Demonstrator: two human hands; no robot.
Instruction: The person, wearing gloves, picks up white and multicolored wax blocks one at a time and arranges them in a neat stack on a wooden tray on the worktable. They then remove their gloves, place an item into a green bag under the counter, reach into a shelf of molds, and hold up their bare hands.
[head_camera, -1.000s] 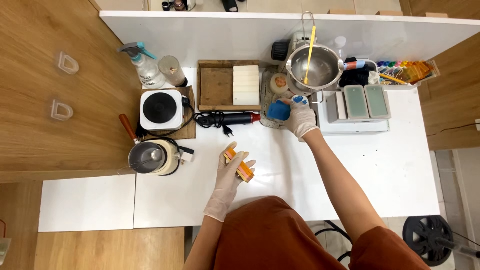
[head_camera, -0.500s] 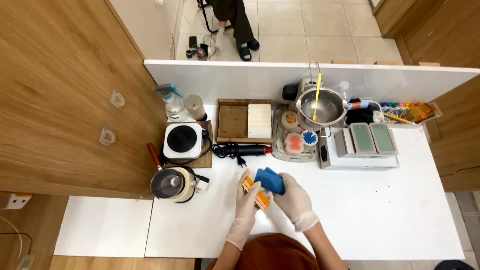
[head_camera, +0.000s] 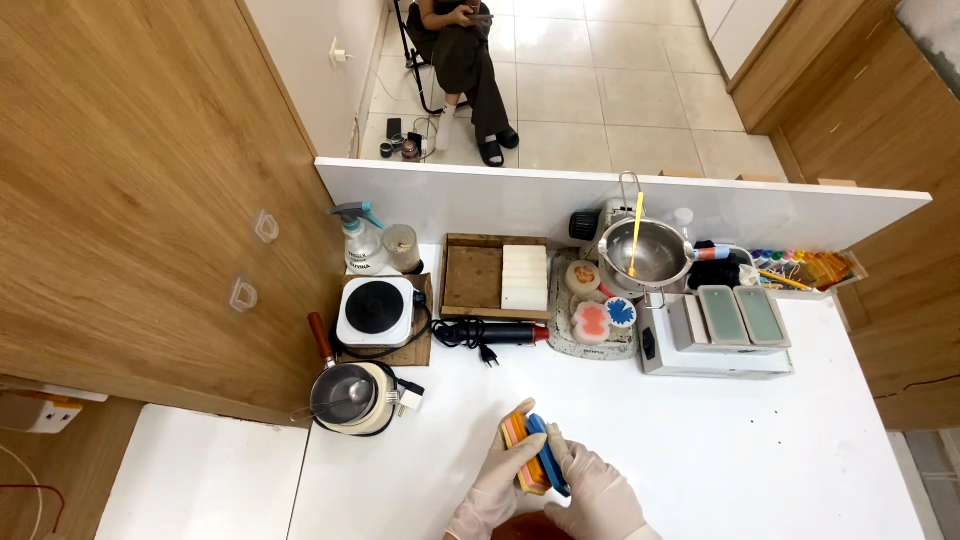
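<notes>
Two gloved hands meet at the bottom edge of the view, and you have them closed around one stack of flat moulds, orange with a blue piece on the right side. Your left hand cups the orange side with fingers curled under it; your right hand presses the blue piece in from the other side, thumb on top. Held edge-up just above the white table, the stack looks gripped that way so the pieces stay flush against each other.

Going left to right along the back: a small pot sits by the wooden wall, its cord running towards the hot plate, likely parked there out of your working space. A spray bottle and a jar stand behind it. Next comes a wooden tray with a white block, then a heat gun, a mat with round coloured pieces, a steel bowl with a yellow stick in it, and two grey-green moulds.

Your wrists and arms are cut off by the frame. How many layers the stack has is hard to count. Beyond the partition a seated person is only partly in view.
</notes>
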